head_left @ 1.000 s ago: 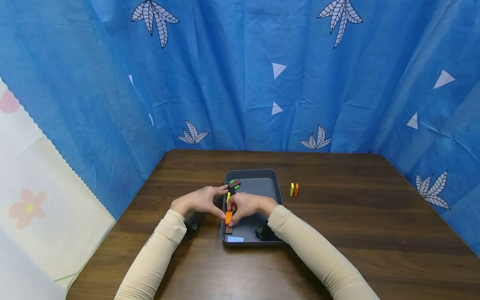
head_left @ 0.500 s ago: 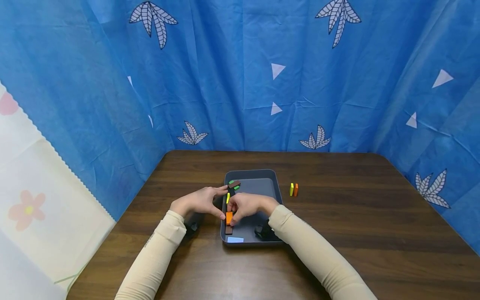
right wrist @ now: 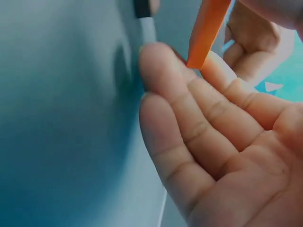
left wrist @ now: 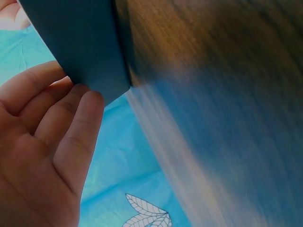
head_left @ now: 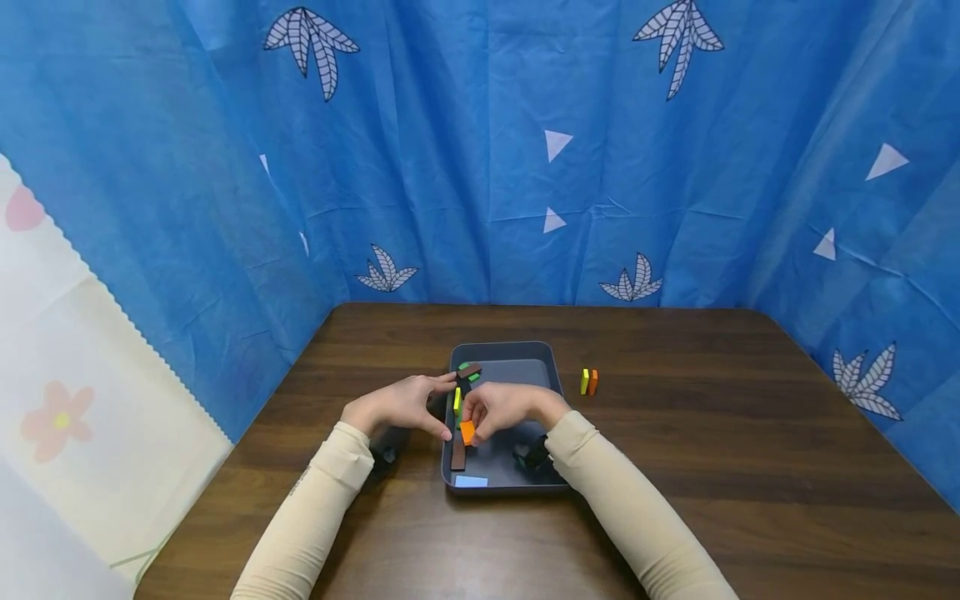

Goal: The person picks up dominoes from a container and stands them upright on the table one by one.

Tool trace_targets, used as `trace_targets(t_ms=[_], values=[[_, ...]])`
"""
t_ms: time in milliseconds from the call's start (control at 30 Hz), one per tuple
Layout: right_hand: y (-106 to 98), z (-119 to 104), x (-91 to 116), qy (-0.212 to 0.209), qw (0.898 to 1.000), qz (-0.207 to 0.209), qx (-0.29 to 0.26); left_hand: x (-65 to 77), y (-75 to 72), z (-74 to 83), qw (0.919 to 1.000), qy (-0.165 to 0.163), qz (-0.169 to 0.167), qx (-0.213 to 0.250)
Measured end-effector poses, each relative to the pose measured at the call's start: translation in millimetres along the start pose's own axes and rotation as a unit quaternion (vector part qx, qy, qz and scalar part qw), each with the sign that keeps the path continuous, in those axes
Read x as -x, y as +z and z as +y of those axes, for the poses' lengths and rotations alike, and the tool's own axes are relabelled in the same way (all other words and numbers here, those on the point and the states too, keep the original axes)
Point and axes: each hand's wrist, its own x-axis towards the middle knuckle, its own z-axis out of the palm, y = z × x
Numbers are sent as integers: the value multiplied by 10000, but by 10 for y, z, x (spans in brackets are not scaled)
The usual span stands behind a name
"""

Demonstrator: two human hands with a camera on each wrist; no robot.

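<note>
My right hand (head_left: 501,407) pinches an orange block (head_left: 468,432) between thumb and fingers, close over the left side of the dark grey tray (head_left: 525,467). In the right wrist view the orange block (right wrist: 207,35) stands out above the fingers. A brown block (head_left: 458,456) lies in the tray just below it, along the left wall. Above that are a yellow block (head_left: 457,400) and bits of green, partly hidden by the right hand. My left hand (head_left: 405,403) rests at the tray's left wall, thumb and fingers spread; its fingertips touch the tray's outside (left wrist: 90,42).
A brown block (head_left: 469,371) lies over green pieces in the tray's far left corner. Near the front wall is a light blue block (head_left: 471,482). To the right, on the wooden table (head_left: 675,400), stand a yellow block (head_left: 584,382) and an orange block (head_left: 593,382).
The right hand has moved slightly right with the orange block, which now tilts. More of the brown block along the left wall shows. The left hand has stayed in place.
</note>
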Motion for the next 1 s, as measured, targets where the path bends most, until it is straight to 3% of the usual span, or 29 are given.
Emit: trace_targets(t_ms=[733,1000], values=[[-125,51,168,-171,9979,527,-342,-30,-10,16,9995,-217,-25,239],[-145,98,244,-256,9904,891,-1029,-15,-3,12,9996,-193,-60,184]])
